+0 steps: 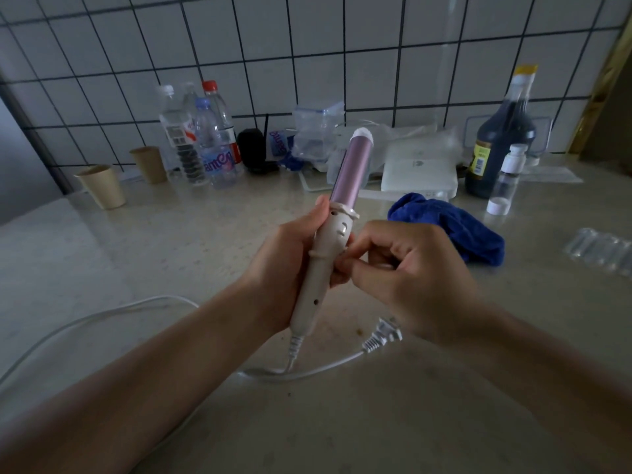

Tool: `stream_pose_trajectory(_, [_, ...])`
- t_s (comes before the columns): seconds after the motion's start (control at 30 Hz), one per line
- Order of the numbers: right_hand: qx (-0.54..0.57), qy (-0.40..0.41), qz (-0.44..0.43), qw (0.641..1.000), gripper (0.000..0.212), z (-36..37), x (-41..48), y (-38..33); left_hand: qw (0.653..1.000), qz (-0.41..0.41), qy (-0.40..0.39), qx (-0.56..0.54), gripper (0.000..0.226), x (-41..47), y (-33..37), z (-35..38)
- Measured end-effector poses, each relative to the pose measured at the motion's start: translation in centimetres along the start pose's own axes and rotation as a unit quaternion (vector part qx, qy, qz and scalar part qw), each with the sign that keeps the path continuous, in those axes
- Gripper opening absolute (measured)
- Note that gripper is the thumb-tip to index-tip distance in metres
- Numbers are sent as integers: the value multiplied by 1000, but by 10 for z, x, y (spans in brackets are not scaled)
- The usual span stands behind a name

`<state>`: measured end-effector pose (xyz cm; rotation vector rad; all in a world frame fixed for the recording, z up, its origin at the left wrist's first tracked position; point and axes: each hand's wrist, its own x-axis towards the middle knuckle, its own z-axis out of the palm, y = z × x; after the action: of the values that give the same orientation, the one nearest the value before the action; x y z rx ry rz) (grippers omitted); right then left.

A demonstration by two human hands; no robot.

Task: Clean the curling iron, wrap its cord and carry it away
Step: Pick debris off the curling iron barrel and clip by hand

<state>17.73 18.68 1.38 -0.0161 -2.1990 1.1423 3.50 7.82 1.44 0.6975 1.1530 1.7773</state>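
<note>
The white-handled, pink-barrelled curling iron [337, 213] is clamped upright in the left hand [284, 265] above the middle of the beige counter [171, 241], likely steadied for cleaning. Its handle is pinched by the curled right hand [410, 268]; the white cord [102, 316] lies unwrapped.

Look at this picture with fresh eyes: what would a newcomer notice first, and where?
The pink-barrelled curling iron stands out, held up at the centre by the left hand, with the right hand curled close by its handle. Behind it to the right, a bright blue cloth lies crumpled on the counter, and the white cord trails loose across the counter below.
</note>
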Motion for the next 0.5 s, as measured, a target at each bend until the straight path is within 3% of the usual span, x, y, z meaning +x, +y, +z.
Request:
stream_pose_trajectory(0.13, [-22, -41, 4, 999, 13, 1, -2, 2, 999, 21, 34, 36, 51, -2, 2, 0])
stream_pose_trajectory(0.33, [-41, 37, -4, 998, 20, -8, 4, 3, 997, -7, 63, 44, 45, -1, 3, 3])
stream_pose_trajectory(0.5, [-15, -48, 3, 999, 13, 5, -3, 0, 998, -4, 46, 35, 44, -4, 5, 0])
